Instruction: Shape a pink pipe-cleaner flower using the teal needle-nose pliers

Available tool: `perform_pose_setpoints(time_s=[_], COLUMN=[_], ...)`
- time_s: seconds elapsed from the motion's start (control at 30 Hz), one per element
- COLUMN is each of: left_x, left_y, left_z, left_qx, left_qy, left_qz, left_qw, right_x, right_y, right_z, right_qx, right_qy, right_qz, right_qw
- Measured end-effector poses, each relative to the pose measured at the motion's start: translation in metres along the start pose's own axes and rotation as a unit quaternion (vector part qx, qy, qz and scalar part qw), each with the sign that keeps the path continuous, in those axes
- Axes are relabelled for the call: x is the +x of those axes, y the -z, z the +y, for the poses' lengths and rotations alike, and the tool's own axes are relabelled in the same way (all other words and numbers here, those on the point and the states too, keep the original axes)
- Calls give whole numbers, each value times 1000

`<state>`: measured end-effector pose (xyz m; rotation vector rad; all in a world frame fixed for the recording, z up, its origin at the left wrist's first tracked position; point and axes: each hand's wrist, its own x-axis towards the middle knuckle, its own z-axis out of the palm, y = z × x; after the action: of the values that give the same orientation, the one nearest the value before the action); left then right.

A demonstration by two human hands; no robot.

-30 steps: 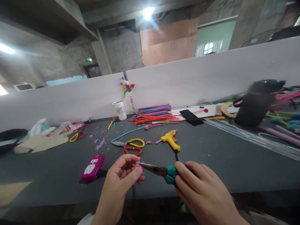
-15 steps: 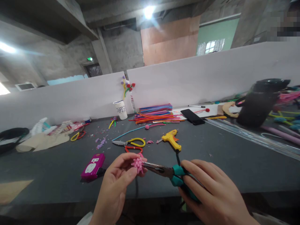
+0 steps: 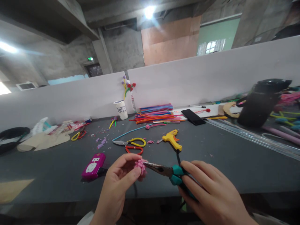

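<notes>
My left hand pinches a small pink pipe-cleaner flower between thumb and fingers, just above the near edge of the dark table. My right hand is closed around the teal handles of needle-nose pliers. The plier tips point left and touch the flower's right side. Whether the jaws grip a petal I cannot make out.
Behind my hands lie yellow and red scissors, a yellow glue gun and a magenta power strip. Further back are a stack of coloured pipe cleaners, a paper cup, a black phone and a black kettle.
The flower has been turned in my left fingers, from open-faced half a second ago to bunched now. The pliers stay at its right side. Both hands have shifted only slightly.
</notes>
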<state>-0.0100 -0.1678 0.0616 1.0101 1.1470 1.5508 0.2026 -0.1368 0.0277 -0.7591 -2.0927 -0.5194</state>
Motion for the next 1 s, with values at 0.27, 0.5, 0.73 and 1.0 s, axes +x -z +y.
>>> perform_pose_setpoints(time_s=[0.27, 0.5, 0.73, 1.0], left_x=[0, -2, -2, -1], left_y=[-4, -8, -8, 2], left_z=[2, 3, -1, -1], left_qx=[-43, -28, -12, 37], left_qy=[22, 19, 5, -15], left_qz=[9, 25, 64, 14], left_qw=[999, 999, 998, 999], right_x=[8, 3, 5, 2], right_y=[10, 8, 7, 6], right_z=[4, 2, 2, 2], right_qx=[101, 99, 89, 117], right_qy=[-58, -48, -38, -57], right_qz=[-15, -16, -15, -40], right_qw=[993, 994, 995, 991])
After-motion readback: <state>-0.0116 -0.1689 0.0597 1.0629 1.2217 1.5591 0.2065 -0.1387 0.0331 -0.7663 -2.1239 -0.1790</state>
